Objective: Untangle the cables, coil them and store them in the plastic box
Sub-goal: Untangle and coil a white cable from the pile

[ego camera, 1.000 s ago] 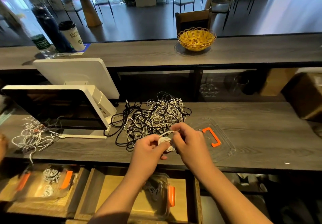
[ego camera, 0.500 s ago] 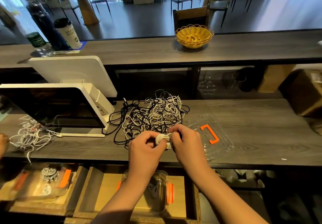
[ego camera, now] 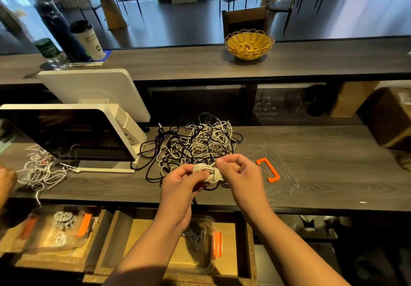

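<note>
- Here the left hand (ego camera: 180, 183) grips a small white cable coil (ego camera: 208, 173), steadying it above the counter's near edge.
- The right hand (ego camera: 239, 172) pinches its wrapped end, likely cinching the tie.
- Just behind lies the tangled cable pile (ego camera: 195, 145).
- The open plastic box (ego camera: 200, 244) waits below in a drawer, its lid (ego camera: 275, 170) to the right.

Both forearms reach forward, bare, converging. Left hand (ego camera: 180, 182) palm-down, fingers curled, gripping small coiled white cable bundle (ego camera: 208, 173). Right hand (ego camera: 241, 174) close beside, thumb and curled fingers pinching bundle's right end.
</note>
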The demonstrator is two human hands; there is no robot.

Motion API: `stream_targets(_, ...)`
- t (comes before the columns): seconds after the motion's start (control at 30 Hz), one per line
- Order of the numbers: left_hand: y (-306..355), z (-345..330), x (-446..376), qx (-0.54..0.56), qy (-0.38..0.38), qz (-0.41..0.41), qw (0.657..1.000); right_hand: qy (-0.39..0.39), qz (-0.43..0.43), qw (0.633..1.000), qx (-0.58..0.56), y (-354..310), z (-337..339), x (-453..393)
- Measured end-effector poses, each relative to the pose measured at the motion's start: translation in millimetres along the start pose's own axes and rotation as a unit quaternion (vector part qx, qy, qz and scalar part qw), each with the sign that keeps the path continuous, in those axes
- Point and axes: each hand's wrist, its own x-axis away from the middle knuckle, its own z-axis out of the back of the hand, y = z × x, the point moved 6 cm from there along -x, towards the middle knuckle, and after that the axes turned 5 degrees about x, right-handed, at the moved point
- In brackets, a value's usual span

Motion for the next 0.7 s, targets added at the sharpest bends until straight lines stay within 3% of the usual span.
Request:
stream_targets(0.27, 3, 2, 2, 0.022, 0.035, -0.001, 0.999, -0.033, 0.035, 0.997, 0.064, -4, 1, 4)
stream_targets(0.43, -3, 1, 2, 0.091, 0.039, 0.052, 0.994, -0.086, 0.024, 0.994, 0.069, -4, 1, -2)
stream_targets(0.7, -3, -10, -1, 0.151, -0.068, 0.091, 0.982, -0.125, -0.028, 0.991, -0.024, 1, 7, -8)
